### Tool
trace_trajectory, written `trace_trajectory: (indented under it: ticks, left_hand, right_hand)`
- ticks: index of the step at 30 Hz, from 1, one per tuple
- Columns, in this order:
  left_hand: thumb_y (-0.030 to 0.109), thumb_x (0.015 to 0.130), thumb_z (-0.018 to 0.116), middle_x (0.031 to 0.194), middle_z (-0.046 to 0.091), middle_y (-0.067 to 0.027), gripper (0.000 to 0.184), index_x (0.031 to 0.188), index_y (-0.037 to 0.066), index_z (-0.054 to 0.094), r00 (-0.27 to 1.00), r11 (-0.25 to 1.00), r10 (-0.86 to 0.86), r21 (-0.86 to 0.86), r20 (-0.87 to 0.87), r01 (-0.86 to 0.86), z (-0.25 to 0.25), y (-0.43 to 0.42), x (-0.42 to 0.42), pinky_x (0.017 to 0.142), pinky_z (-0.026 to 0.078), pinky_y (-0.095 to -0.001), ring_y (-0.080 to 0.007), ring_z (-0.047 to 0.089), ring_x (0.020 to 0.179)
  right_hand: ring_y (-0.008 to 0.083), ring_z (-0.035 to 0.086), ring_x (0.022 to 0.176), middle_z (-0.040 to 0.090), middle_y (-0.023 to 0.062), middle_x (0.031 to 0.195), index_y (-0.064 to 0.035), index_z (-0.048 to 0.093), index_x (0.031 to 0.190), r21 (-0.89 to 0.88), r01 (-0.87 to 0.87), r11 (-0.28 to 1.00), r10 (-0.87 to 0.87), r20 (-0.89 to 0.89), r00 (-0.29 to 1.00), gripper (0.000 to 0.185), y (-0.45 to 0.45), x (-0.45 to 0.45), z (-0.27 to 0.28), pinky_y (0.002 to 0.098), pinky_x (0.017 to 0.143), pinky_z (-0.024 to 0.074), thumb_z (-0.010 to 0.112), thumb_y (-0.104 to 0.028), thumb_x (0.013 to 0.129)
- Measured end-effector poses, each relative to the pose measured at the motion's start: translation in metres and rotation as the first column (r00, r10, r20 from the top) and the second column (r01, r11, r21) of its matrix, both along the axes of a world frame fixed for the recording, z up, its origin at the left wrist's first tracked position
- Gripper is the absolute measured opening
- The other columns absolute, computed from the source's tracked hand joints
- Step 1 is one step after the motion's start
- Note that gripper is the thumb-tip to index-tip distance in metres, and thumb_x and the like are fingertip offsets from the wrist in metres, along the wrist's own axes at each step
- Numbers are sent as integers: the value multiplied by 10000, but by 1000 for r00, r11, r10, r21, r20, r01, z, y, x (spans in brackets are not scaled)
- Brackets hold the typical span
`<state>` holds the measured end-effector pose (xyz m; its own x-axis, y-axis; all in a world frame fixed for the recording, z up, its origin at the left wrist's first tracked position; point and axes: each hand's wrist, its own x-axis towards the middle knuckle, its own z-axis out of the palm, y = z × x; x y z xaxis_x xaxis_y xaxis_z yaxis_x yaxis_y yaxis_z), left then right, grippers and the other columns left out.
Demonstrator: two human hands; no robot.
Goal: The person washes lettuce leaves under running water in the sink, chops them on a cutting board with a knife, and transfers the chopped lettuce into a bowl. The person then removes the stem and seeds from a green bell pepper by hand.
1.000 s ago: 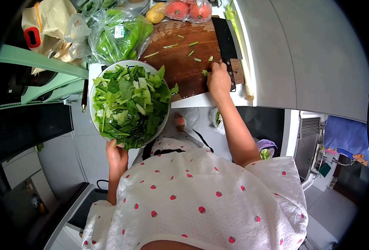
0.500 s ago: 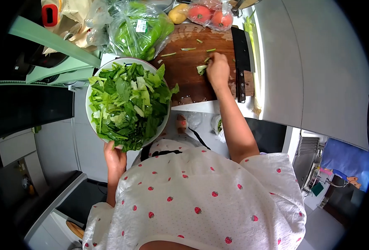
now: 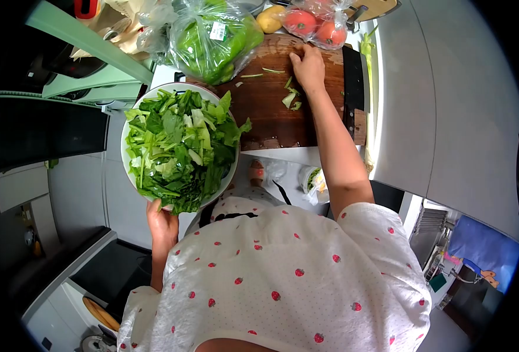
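Observation:
My left hand (image 3: 162, 222) grips the lower rim of a white bowl (image 3: 126, 167), which is heaped with chopped leafy greens (image 3: 180, 144). The bowl is held beside the left edge of a wet wooden cutting board (image 3: 274, 120). Over the board's far part is my right hand (image 3: 310, 69), palm down, thumb apart from the bent fingers; nothing shows between them. Green and pale scraps (image 3: 290, 99) lie just below that hand, and thin stem pieces (image 3: 252, 75) lie to its left. A dark-bladed cleaver (image 3: 354, 76) rests along the board's right side.
Bagged green peppers (image 3: 212, 50), a yellow potato-like item (image 3: 270, 19) and bagged tomatoes (image 3: 331, 33) sit behind the board. A long green onion (image 3: 368, 50) lies right of the cleaver. Green shelving (image 3: 86, 42) stands at left, and a bag-lined bin (image 3: 313, 179) is below the counter.
My right hand has moved toward the far edge of the board, its thumb now apart from the fingers. Scraps now lie gathered below it. My left hand still holds the bowl. The view has shifted.

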<state>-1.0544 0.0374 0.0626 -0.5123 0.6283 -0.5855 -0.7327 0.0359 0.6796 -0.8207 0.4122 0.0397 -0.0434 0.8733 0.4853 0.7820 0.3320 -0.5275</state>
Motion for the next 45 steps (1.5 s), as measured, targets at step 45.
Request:
trace_trajectory:
  ticks: [45]
  left_hand:
    - [-23, 759, 384, 1146, 505, -118, 460, 1218, 5, 394, 971, 966, -235, 117, 39, 230, -12, 42, 27, 883, 402, -364, -236, 505, 1032]
  right_hand:
    - [349, 544, 776, 517, 147, 838, -83, 575, 790, -260, -315, 913, 342, 63, 938, 110, -77, 42, 8, 424, 662, 444, 603, -43, 692]
